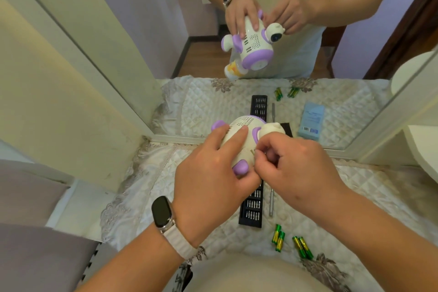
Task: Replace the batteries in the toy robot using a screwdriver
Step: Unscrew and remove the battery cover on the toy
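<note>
Nearest to me, lower left, one watch (162, 212) sits on my left wrist. My left hand (208, 173) grips the one toy robot (241, 130) in the middle of the frame, fingers spread over its body. My right hand (296, 168) pinches at its side with curled fingers. Below lie one bit case (252, 208), one screwdriver (271, 201) and four batteries (278, 237) in two pairs.
</note>
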Demonstrator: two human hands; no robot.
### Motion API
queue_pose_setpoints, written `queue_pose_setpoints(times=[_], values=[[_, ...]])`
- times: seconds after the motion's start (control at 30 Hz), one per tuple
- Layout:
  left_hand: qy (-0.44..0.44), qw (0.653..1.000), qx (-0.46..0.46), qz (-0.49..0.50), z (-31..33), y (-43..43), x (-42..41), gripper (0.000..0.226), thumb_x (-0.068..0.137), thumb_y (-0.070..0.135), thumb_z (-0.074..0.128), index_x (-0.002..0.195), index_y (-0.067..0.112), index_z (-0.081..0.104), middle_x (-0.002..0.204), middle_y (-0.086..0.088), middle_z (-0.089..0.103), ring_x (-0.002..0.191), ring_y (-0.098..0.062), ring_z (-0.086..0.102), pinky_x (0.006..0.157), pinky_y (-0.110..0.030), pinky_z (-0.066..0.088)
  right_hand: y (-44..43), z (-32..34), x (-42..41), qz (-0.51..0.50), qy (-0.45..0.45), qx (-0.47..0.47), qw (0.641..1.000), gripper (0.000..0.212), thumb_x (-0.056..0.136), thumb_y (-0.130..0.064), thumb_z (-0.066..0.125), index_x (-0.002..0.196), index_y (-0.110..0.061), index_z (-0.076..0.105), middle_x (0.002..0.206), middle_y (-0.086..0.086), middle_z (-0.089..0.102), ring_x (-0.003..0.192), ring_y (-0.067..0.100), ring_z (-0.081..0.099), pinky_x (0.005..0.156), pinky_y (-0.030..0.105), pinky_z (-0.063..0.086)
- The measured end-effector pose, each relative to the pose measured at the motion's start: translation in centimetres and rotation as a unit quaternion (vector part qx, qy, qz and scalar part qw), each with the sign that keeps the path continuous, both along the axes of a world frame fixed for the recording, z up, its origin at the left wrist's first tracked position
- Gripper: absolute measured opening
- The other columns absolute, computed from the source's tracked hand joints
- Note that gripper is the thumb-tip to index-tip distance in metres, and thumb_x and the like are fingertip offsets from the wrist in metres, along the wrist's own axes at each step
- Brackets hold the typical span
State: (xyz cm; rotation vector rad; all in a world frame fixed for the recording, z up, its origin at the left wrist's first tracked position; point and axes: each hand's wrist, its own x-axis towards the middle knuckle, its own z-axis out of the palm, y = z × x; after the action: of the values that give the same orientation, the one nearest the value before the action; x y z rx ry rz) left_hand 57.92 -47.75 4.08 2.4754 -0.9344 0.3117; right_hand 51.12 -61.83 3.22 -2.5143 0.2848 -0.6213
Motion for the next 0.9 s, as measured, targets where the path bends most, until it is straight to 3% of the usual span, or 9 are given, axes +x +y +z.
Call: queue_pose_setpoints(times=[0.13, 0.23, 0.33, 0.47, 0.57, 0.63, 0.67, 0.8, 0.9], values=[[0.022, 1.0, -0.013, 0.019, -1.6, 0.2, 0.6, 0.056, 0.072, 0.051, 0.06, 0.125, 0.033, 0.063, 0.13, 0.006, 0.062, 0.105, -0.011, 0.066, 0.058, -0.03, 0.056, -0.4, -1.3, 0.5, 0.025, -0.015, 0.04, 0.999, 0.004, 0.079, -0.023, 0.068, 0.077, -0.022, 0.064, 0.05, -0.009, 0.052, 0.047, 0.01, 0.047, 0.046, 0.023, 0.04], [0.071, 0.996, -0.027, 0.042, -3.5, 0.4, 1.7, 0.061, 0.068, 0.044, 0.071, 0.128, 0.034, 0.062, 0.135, 0.009, 0.058, 0.121, -0.002, 0.05, 0.069, -0.029, 0.055, -1.1, -3.1, 1.1, 0.053, 0.002, 0.098, 0.994, 0.004, 0.082, -0.025, 0.065, 0.081, -0.022, 0.067, 0.054, -0.009, 0.056, 0.049, 0.008, 0.05, 0.048, 0.022, 0.042], [0.145, 0.987, -0.027, 0.056, -5.5, 0.7, 3.0, 0.065, 0.069, 0.05, 0.064, 0.133, 0.041, 0.056, 0.142, 0.018, 0.049, 0.127, 0.005, 0.043, 0.081, -0.024, 0.048, -2.7, -7.1, 2.0, 0.054, 0.089, 0.164, 0.981, 0.005, 0.083, -0.021, 0.065, 0.081, -0.026, 0.065, 0.057, -0.006, 0.058, 0.054, 0.01, 0.053, 0.052, 0.026, 0.045], [0.205, 0.975, -0.038, 0.073, -8.1, 1.0, 4.1, 0.075, 0.063, 0.065, 0.049, 0.135, 0.045, 0.053, 0.144, 0.022, 0.044, 0.127, 0.014, 0.033, 0.079, -0.013, 0.035, -5.4, -14.7, 3.6, 0.014, 0.222, 0.203, 0.953, 0.007, 0.088, -0.022, 0.064, 0.084, -0.028, 0.062, 0.063, -0.003, 0.061, 0.059, 0.01, 0.055, 0.057, 0.023, 0.044], [0.242, 0.966, -0.039, 0.078, -9.9, 0.8, 4.9, 0.071, 0.066, 0.063, 0.055, 0.135, 0.043, 0.053, 0.145, 0.021, 0.044, 0.12, 0.027, 0.027, 0.079, 0.003, 0.026, -7.1, -19.5, 4.9, -0.021, 0.279, 0.195, 0.94, 0.006, 0.088, -0.023, 0.062, 0.084, -0.026, 0.061, 0.066, -0.005, 0.06, 0.06, 0.01, 0.054, 0.054, 0.022, 0.039], [0.271, 0.958, -0.034, 0.081, -10.7, 0.5, 5.3, 0.066, 0.069, 0.053, 0.061, 0.134, 0.043, 0.053, 0.145, 0.022, 0.044, 0.11, 0.038, 0.027, 0.079, 0.007, 0.025, -8.0, -21.8, 5.6, -0.037, 0.316, 0.169, 0.933, 0.004, 0.089, -0.024, 0.06, 0.085, -0.024, 0.061, 0.066, -0.006, 0.059, 0.062, 0.012, 0.054, 0.053, 0.026, 0.039], [0.286, 0.954, -0.039, 0.085, -11.1, 0.5, 5.5, 0.065, 0.07, 0.049, 0.063, 0.134, 0.043, 0.054, 0.144, 0.022, 0.044, 0.103, 0.041, 0.029, 0.083, 0.005, 0.028, -8.3, -22.7, 5.9, -0.038, 0.333, 0.147, 0.931, 0.005, 0.09, -0.025, 0.058, 0.088, -0.022, 0.062, 0.066, -0.007, 0.059, 0.064, 0.014, 0.055, 0.054, 0.027, 0.04], [0.315, 0.94, -0.071, 0.107, -12.1, 0.3, 6.2, 0.063, 0.066, 0.054, 0.061, 0.129, 0.048, 0.054, 0.143, 0.021, 0.046, 0.095, 0.036, 0.043, 0.091, -0.03, 0.054, -9.0, -24.8, 6.6, -0.021, 0.371, 0.078, 0.925, 0.013, 0.092, -0.03, 0.052, 0.095, -0.02, 0.061, 0.072, -0.003, 0.063, 0.068, 0.02, 0.058, 0.055, 0.028, 0.037], [0.32, 0.939, -0.066, 0.107, -12.9, 0.2, 7.0, 0.064, 0.065, 0.057, 0.059, 0.129, 0.049, 0.054, 0.143, 0.021, 0.046, 0.095, 0.03, 0.05, 0.088, -0.036, 0.057, -9.3, -25.2, 6.8, -0.003, 0.369, 0.067, 0.927, 0.016, 0.094, -0.028, 0.051, 0.098, -0.018, 0.062, 0.073, -0.002, 0.062, 0.068, 0.021, 0.057, 0.055, 0.028, 0.036]])
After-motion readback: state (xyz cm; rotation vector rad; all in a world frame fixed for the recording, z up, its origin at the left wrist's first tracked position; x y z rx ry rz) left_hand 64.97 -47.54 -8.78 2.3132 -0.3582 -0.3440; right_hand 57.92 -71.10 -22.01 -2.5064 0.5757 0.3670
